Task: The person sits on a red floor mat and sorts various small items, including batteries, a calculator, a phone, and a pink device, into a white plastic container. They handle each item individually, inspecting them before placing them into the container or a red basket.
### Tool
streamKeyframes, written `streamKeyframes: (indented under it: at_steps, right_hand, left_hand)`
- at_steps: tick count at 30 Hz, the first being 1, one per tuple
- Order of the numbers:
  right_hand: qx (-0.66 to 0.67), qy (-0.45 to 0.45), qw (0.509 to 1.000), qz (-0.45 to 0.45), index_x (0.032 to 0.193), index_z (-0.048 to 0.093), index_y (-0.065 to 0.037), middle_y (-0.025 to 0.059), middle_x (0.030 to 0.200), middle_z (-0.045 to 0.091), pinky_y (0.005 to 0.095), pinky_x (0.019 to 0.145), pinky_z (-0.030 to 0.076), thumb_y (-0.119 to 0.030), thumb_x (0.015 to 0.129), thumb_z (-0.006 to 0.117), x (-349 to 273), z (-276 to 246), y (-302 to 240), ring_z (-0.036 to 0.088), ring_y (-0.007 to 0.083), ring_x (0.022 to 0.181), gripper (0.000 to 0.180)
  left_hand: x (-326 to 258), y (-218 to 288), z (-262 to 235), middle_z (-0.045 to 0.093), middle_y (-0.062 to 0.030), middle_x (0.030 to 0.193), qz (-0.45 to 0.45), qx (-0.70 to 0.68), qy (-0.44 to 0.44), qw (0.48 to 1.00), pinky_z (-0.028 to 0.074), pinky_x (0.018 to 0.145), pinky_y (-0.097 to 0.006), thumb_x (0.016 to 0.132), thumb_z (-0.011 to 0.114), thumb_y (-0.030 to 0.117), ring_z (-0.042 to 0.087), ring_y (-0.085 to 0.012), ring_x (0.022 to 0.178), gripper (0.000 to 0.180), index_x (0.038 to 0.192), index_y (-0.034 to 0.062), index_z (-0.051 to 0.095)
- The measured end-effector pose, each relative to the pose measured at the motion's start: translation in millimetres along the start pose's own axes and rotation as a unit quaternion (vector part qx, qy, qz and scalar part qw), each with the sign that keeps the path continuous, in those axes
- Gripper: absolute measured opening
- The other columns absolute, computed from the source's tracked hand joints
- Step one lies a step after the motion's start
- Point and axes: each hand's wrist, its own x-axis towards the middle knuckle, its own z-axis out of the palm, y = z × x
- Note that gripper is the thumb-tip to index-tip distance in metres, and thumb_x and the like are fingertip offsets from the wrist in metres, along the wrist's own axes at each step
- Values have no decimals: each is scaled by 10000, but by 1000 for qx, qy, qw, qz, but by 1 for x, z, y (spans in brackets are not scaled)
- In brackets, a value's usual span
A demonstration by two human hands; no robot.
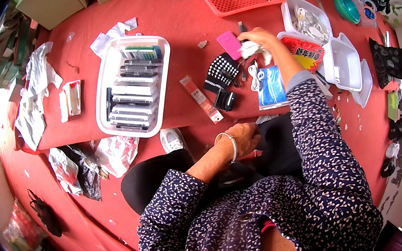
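My right hand [262,41] reaches over the red-covered table, its fingers closed round a white bundle [252,49] that looks like a coiled cable; blur hides its details. Beside those fingers lies a pink flat case [229,45]. Nearer to me are a black-and-white checked cloth item [222,72], a small black box-like object [225,100], a coiled white cable [255,77] and a blue packet [271,87]. Over my lap, near the table's front edge, my left hand [244,137] is curled, with a bracelet on the wrist. Whatever it may hold is hidden.
A white bin [100,107] on the left holds several flat clear and black cases. Behind stands a red basket [209,6]. White tubs [329,66] and a tub of cables [288,14] line the right. A long red-and-white packet [201,99] lies mid-table.
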Motion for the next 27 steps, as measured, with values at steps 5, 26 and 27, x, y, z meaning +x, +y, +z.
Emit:
streamKeyframes:
  at_steps: [5,26,27]
  right_hand:
    - [-90,-40,995,-25,691,616,3,60,643,606,290,474,403,-252,718,564,-22,-43,22,548,153,514,262]
    - [42,-262,928,-261,580,514,-61,-4,538,493,219,422,332,-195,703,622,-155,5,-75,444,64,465,211]
    - [54,-281,932,-222,592,520,-52,-2,546,504,217,419,331,-201,717,614,-164,8,-78,449,62,466,216]
  left_hand:
    - [-9,8,-5,611,-158,912,4,14,-2,1000,447,781,-396,810,473,249,569,-329,894,271,965,51,574]
    - [-5,2,-56,547,-12,910,53,-654,344,672,463,621,-268,850,558,256,515,-100,775,293,1026,27,509]
    - [-7,4,-56,542,-10,935,94,-671,305,669,475,626,-283,856,550,265,519,-105,817,297,1029,28,506]
